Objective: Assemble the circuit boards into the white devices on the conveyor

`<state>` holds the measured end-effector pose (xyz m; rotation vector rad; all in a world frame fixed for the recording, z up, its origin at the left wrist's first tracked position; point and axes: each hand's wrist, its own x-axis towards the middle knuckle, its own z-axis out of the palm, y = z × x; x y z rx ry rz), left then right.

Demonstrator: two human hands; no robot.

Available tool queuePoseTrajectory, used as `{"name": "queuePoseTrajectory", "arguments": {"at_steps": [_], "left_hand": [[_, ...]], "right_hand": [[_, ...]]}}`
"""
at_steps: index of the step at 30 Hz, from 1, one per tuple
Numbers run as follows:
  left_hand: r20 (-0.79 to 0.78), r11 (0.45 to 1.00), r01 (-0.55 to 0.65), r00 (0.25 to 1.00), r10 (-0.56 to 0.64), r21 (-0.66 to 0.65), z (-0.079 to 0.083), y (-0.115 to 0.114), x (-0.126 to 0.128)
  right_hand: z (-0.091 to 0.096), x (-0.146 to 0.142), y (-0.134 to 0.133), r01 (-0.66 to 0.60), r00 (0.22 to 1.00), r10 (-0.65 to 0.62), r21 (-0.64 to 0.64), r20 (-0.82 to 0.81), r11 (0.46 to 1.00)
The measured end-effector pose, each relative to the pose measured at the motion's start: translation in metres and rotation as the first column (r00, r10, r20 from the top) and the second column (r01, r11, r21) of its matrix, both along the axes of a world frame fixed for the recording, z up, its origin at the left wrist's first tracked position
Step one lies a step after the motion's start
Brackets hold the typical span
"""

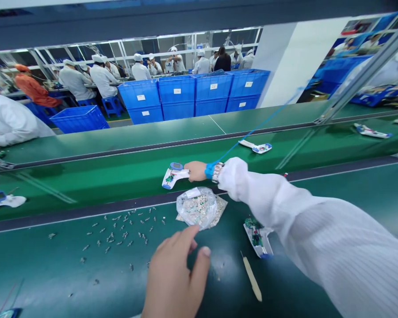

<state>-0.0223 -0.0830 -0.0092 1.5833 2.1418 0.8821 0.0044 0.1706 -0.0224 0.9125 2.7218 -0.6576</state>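
Observation:
My right hand (195, 171) reaches out over the green conveyor belt (86, 176) and is closed around the handle of a white thermometer gun (173, 175) with a blue screen. A blue strap and a watch sit on that wrist. My left hand (175, 276) hovers low over the near table with its fingers apart, holding nothing. Its fingertips are close to a clear plastic bag (197, 207) of small parts. An open half-shell with a green circuit board (257, 236) lies to the right of the bag, beside a beige stick tool (252, 277).
Several tiny metal parts (119, 232) are scattered on the near table. More white devices lie on the belt at the left (3, 201) and the far middle (256, 146). Blue crates (192, 97) are stacked behind. Workers in white coats sit at the far benches.

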Motion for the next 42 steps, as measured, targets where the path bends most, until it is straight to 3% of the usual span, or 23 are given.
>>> {"name": "queuePoseTrajectory", "arguments": {"at_steps": [2,4,6,8,10,12,13,16,19,24,27,31,35,36,37,38,40,41,42], "left_hand": [[0.073,0.977,-0.156,0.986,0.147,0.145,0.004,-0.002,-0.005],[0.157,0.909,-0.330,0.942,0.297,0.256,0.008,-0.003,-0.008],[0.242,0.843,-0.452,0.887,0.392,0.292,0.009,-0.004,-0.010],[0.329,0.836,-0.487,0.856,0.399,0.252,0.008,-0.002,-0.012],[0.392,0.908,-0.393,0.866,0.311,0.147,0.006,0.000,-0.014],[0.424,0.985,-0.171,0.892,0.160,-0.012,0.006,0.003,-0.015],[0.434,0.994,-0.039,0.898,0.079,-0.099,0.007,0.005,-0.016],[0.484,0.921,0.289,0.865,-0.134,-0.261,0.015,0.006,-0.015],[0.533,0.828,0.464,0.808,-0.251,-0.314,0.022,0.004,-0.013],[0.568,0.720,0.578,0.763,-0.309,-0.384,0.024,0.003,-0.010],[0.733,0.684,0.660,0.625,-0.269,-0.312,0.020,0.004,-0.010],[0.921,0.772,0.628,0.350,-0.169,-0.097,0.010,0.004,-0.011],[0.956,0.900,0.434,0.248,-0.158,0.036,0.005,0.003,-0.011],[0.959,0.931,0.359,0.232,-0.162,0.071,0.005,0.003,-0.010],[0.960,0.954,0.281,0.220,-0.172,0.106,0.006,0.003,-0.009],[0.960,0.968,0.210,0.212,-0.185,0.140,0.007,0.003,-0.007],[0.954,0.977,0.092,0.217,-0.207,0.192,0.008,0.004,-0.004],[0.948,0.978,0.053,0.237,-0.210,0.204,0.009,0.004,-0.002],[0.942,0.977,0.028,0.263,-0.211,0.211,0.008,0.004,0.000]], "right_hand": [[0.011,0.020,-0.007,-0.101,0.995,0.100,-0.028,-0.013,0.995],[0.024,0.044,-0.021,-0.210,0.977,0.207,-0.076,-0.050,0.975],[0.036,0.067,-0.040,-0.291,0.956,0.283,-0.140,-0.078,0.946],[0.046,0.085,-0.059,-0.375,0.927,0.363,-0.207,-0.093,0.904],[0.053,0.096,-0.076,-0.474,0.880,0.466,-0.239,-0.094,0.847],[0.059,0.103,-0.087,-0.568,0.820,0.569,-0.231,-0.069,0.790],[0.062,0.104,-0.092,-0.600,0.793,0.607,-0.222,-0.047,0.768],[0.071,0.106,-0.100,-0.649,0.745,0.667,-0.215,0.015,0.730],[0.077,0.106,-0.105,-0.664,0.725,0.687,-0.223,0.041,0.714],[0.073,0.107,-0.106,-0.642,0.725,0.688,-0.395,-0.031,0.658],[0.064,0.110,-0.103,-0.587,0.756,0.645,-0.555,-0.114,0.589],[0.047,0.118,-0.100,-0.572,0.792,0.526,-0.676,-0.309,0.464],[0.030,0.123,-0.101,-0.624,0.773,0.432,-0.679,-0.465,0.386],[0.025,0.124,-0.101,-0.629,0.773,0.420,-0.666,-0.476,0.402],[0.021,0.125,-0.102,-0.618,0.786,0.396,-0.635,-0.475,0.465],[0.018,0.125,-0.102,-0.571,0.818,0.345,-0.580,-0.460,0.581],[0.014,0.128,-0.102,-0.302,0.898,0.124,-0.387,-0.421,0.871],[0.015,0.130,-0.103,-0.103,0.904,-0.029,-0.282,-0.428,0.954],[0.017,0.133,-0.105,0.077,0.874,-0.169,-0.213,-0.455,0.974]]}}
